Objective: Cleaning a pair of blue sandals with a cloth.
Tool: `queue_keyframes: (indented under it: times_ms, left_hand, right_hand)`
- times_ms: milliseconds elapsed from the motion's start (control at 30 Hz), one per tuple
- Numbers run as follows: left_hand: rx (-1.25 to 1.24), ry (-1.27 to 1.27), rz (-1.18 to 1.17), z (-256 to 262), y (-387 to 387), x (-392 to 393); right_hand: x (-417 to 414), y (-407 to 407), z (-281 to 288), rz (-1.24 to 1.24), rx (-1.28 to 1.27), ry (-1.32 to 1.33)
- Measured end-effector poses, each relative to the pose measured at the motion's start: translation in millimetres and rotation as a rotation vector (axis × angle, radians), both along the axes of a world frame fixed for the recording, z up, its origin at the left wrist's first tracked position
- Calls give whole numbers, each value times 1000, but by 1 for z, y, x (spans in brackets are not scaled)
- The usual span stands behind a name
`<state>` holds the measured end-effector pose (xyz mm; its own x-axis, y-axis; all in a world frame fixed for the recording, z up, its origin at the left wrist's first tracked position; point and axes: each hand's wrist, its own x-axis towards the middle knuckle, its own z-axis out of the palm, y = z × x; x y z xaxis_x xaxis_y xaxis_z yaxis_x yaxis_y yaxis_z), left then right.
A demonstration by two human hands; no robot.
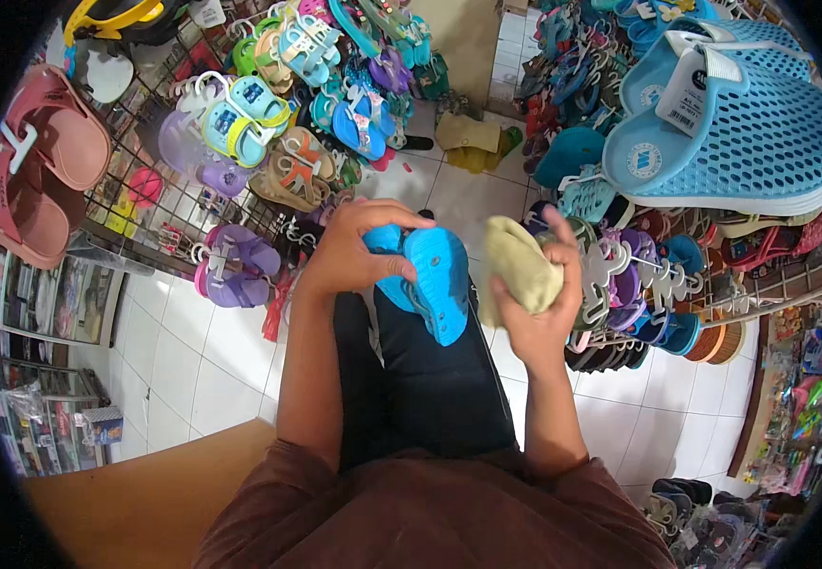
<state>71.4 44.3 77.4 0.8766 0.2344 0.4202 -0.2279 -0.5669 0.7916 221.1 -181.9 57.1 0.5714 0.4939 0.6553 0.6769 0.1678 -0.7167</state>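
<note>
A pair of bright blue flip-flop sandals [441,281] hangs over my lap, soles partly turned up towards me. My left hand [350,249] grips the pair near its upper end, thumb on one side and fingers behind. To the right, apart from the sandals, my right hand [542,291] holds a bunched pale yellow cloth [521,267]. The cloth is folded over, and its left edge is blurred. My legs in black trousers [432,377] lie beneath both hands.
Wire racks of hanging sandals flank me; purple sandals [240,267] hang left and large light-blue perforated clogs [731,128] right. Ahead, a yellowish cloth item [471,142] lies on the white tiled floor [468,192]. A wooden surface [162,491] is at lower left.
</note>
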Motion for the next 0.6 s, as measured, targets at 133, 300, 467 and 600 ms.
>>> queue_keyframes:
  times_ms: [133,300,467,600]
  left_hand:
    - [-66,7,-7,0,-2,-1]
    - [-108,99,125,-14,6,-8]
    - [-174,58,97,-18,15,-17]
    - [-154,-21,88,-16,7,-13]
  right_hand:
    - [-15,16,17,149,-112,-179]
    - [-40,-8,-31,149,-315,-387]
    - [-24,-53,-55,382,-473,-341]
    - [-21,-40,-17,201,-212,-148]
